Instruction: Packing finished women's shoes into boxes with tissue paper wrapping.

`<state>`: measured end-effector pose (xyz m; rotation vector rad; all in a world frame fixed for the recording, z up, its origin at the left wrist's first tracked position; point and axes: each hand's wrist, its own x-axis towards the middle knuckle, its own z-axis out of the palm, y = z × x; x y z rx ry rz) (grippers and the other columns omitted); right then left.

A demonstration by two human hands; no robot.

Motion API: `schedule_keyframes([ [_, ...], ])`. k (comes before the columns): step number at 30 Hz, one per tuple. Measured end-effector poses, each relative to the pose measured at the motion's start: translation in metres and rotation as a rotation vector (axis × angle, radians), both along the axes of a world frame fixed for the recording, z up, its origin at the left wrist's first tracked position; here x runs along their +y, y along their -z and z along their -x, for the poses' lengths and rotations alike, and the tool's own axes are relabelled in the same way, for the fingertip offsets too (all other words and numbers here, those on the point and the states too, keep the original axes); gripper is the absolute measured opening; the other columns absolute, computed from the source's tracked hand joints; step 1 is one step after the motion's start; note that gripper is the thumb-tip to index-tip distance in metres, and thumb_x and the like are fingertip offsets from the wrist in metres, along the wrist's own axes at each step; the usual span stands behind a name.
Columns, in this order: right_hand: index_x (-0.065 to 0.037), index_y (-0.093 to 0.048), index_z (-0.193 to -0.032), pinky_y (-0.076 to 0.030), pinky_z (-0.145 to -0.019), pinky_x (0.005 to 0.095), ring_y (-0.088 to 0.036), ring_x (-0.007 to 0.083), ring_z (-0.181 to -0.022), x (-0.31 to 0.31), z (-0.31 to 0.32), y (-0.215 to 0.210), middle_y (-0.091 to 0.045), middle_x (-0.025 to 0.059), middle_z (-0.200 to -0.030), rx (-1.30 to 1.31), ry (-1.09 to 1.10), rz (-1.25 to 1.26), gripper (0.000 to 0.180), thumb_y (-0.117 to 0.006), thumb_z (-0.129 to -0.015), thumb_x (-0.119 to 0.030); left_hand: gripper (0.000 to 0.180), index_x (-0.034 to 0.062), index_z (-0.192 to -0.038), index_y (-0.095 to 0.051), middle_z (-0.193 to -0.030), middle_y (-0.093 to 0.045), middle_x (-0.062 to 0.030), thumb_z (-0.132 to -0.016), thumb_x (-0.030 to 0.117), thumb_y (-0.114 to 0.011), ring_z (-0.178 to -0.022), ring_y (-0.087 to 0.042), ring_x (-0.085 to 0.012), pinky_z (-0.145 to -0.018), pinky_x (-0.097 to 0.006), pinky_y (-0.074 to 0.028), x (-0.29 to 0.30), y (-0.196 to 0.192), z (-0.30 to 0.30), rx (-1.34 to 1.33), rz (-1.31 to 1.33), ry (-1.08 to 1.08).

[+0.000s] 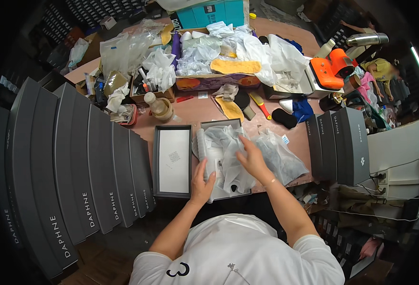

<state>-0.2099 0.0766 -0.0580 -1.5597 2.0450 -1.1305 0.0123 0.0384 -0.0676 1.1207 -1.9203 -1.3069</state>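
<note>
A grey shoebox base lies in front of me, lined with white tissue paper. Thin wrapping partly covers what is inside, so I cannot make out the contents fully. My left hand rests at the box's left edge, thumb apart from the fingers. Over the right side, my right hand touches the tissue with its fingers spread. Left of the box is a dark-rimmed box lid, its white inside facing up. A clear plastic bag with something greyish in it lies just right of my right hand.
Tall stacks of dark grey shoeboxes stand at the left, more shoeboxes at the right. Behind are a carton heaped with tissue, a pump bottle, a yellow-and-red brush and an orange device. Another person is far right.
</note>
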Motion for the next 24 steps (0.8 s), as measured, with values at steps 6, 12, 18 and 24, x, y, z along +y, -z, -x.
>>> schedule_keyframes([
  [6, -0.003, -0.031, -0.142, -0.052, -0.072, 0.0455, -0.064, 0.0432, -0.083, -0.050, -0.021, 0.008, -0.057, 0.0256, -0.118, 0.347, -0.173, -0.588, 0.064, -0.055, -0.083, -0.010, 0.051, -0.0039, -0.137, -0.039, -0.135, -0.048, -0.0156, -0.091, 0.011, -0.057, -0.126, -0.045, -0.0265, -0.106, -0.035, -0.035, -0.001, -0.006, 0.008, 0.462, -0.466, -0.210],
  [12, -0.002, -0.044, -0.133, -0.050, -0.070, 0.0412, -0.065, 0.0361, -0.086, -0.033, -0.021, -0.084, -0.064, 0.0218, -0.104, -0.093, -0.045, -0.227, 0.046, -0.055, -0.089, -0.013, 0.059, 0.0032, -0.134, -0.043, -0.128, -0.055, -0.0097, -0.097, 0.048, -0.042, -0.115, -0.056, -0.0225, -0.097, -0.038, -0.046, -0.008, -0.061, 0.019, 0.788, -1.393, 0.072],
  [18, 0.003, -0.056, -0.117, -0.051, -0.067, 0.0255, -0.063, 0.0129, -0.081, 0.046, -0.033, -0.153, -0.065, 0.0088, -0.093, -0.594, 0.026, -0.126, 0.028, -0.053, -0.095, -0.014, 0.037, -0.0005, -0.123, -0.052, -0.114, -0.062, -0.0142, -0.096, 0.024, -0.045, -0.105, -0.062, -0.0237, -0.091, -0.038, -0.051, -0.032, -0.040, 0.020, 1.005, -1.114, 0.115],
  [24, 0.000, -0.056, -0.115, -0.045, -0.087, 0.0292, -0.056, 0.0185, -0.099, 0.050, -0.075, -0.103, -0.061, 0.0097, -0.101, -0.591, -0.088, -0.031, 0.032, -0.064, -0.087, -0.013, 0.048, 0.0065, -0.132, -0.040, -0.130, -0.049, -0.0107, -0.087, 0.019, -0.051, -0.122, -0.049, -0.0264, -0.102, -0.042, -0.040, 0.001, -0.075, 0.024, 0.721, -0.817, -0.038],
])
